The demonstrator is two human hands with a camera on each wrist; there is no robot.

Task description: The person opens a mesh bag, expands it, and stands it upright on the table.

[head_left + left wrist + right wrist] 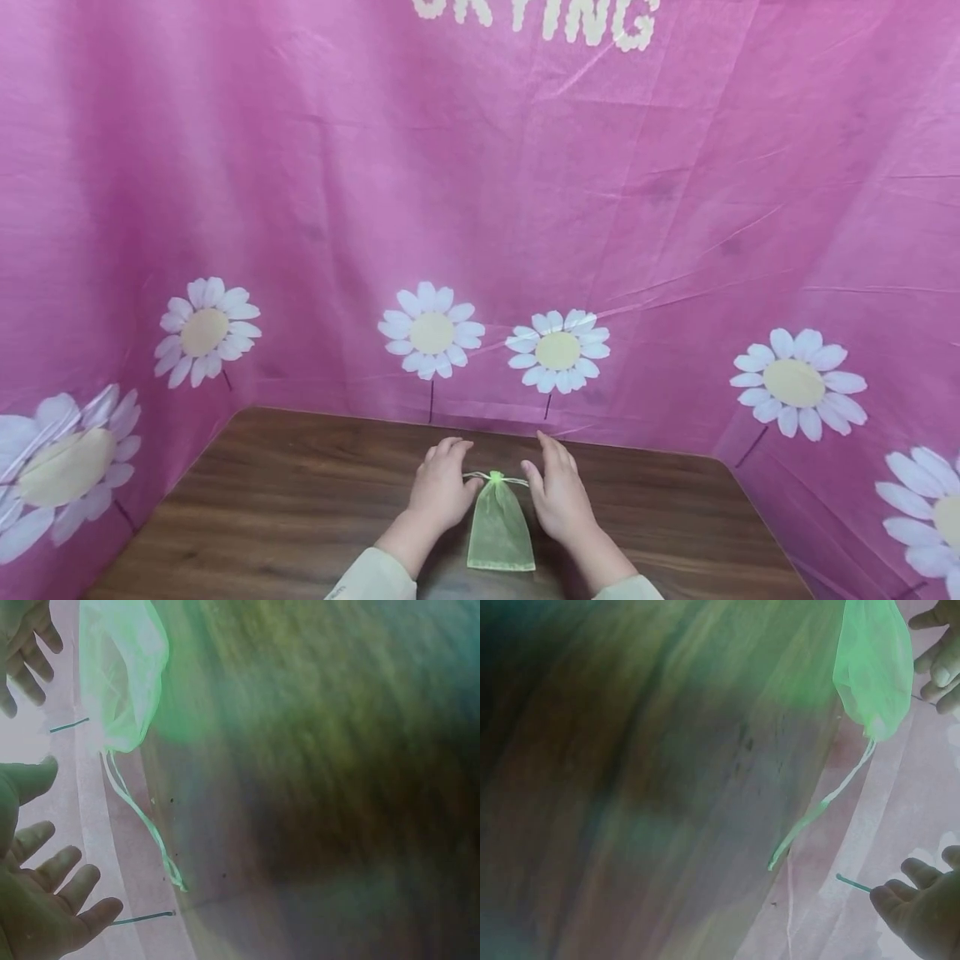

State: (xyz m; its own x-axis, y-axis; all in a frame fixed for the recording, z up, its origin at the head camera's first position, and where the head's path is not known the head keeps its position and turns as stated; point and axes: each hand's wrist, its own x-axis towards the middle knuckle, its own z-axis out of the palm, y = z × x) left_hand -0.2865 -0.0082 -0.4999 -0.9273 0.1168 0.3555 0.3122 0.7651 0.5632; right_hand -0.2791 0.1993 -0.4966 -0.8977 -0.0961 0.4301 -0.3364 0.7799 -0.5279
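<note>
A sheer green drawstring pouch lies on the wooden table, its neck bunched at the far end. From the neck a pale cord loop runs out to each side. My left hand is at the pouch's left, fingers spread and relaxed, close to the left cord. On the other side my right hand stands with extended fingers, its thumb near the right cord. Neither hand grips the pouch. The left wrist view shows the pouch between both hands; whether a fingertip touches a cord I cannot tell.
Dark brown wood grain covers the tabletop. A pink cloth backdrop with printed white daisies and pale lettering rises behind the table's far edge and along both sides.
</note>
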